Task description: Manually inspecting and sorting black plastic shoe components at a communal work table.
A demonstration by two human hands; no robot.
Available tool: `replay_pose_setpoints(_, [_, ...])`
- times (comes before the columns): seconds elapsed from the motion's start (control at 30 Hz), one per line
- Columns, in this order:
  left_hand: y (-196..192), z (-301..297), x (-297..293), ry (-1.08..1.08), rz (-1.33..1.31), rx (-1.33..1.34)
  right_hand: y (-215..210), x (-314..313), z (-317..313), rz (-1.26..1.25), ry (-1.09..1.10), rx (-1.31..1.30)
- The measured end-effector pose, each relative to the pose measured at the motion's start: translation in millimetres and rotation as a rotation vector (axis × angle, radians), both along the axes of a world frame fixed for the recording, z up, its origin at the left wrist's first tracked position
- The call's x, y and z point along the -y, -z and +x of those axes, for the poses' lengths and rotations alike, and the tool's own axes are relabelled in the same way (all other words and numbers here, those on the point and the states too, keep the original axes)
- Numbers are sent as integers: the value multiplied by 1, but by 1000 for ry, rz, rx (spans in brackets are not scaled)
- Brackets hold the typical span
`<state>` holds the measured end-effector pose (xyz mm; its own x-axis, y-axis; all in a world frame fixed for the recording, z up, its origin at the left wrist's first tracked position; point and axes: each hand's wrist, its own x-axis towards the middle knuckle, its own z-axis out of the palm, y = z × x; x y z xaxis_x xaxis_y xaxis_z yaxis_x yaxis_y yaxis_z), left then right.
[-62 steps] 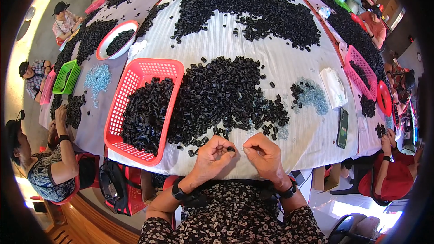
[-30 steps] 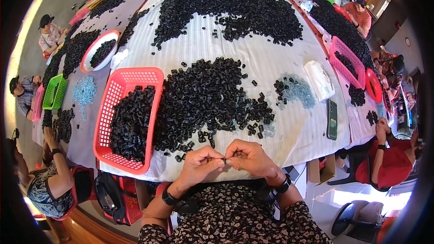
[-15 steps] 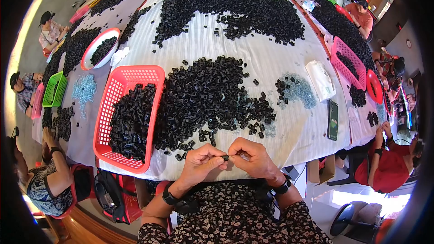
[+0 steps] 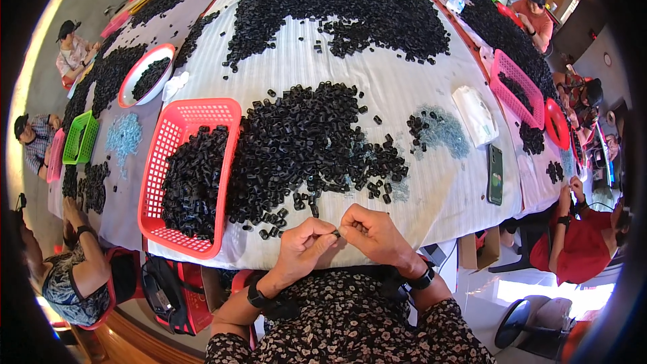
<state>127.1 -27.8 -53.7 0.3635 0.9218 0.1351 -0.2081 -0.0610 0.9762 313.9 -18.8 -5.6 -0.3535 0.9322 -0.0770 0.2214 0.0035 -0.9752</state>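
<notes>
The long desk (image 4: 418,182), covered in a white striped cloth, carries broad heaps of small black plastic pieces; the nearest heap (image 4: 310,148) lies just beyond the hands and spills into a red mesh basket (image 4: 195,114) to the left. At the desk's near edge the left hand (image 4: 303,249) and right hand (image 4: 374,232) meet, fingers of both pinched on one small black piece (image 4: 335,234) held between the fingertips, just above the cloth. The work looks like fitting or checking that piece, and it is probably done best by keeping both hands close over the desk so a slip drops the piece onto the cloth, not the floor.

Loose black pieces (image 4: 296,205) lie scattered right before the hands and could be knocked off the edge. To the right lie a pale blue-grey pile of tiny parts (image 4: 448,133), a white bag (image 4: 475,114) and a dark phone (image 4: 496,175), all well apart. Other people sit around the desk's sides.
</notes>
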Motion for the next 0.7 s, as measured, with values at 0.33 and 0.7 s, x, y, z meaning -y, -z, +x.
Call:
replay_pose_setpoints(0.33, [-5,4,-1,122,-63,130,6,-5,6,-84,-146,-63])
replay_pose_setpoints(0.7, [-8,0,-6,135,-189,268,-15,1,2,178,-10,99])
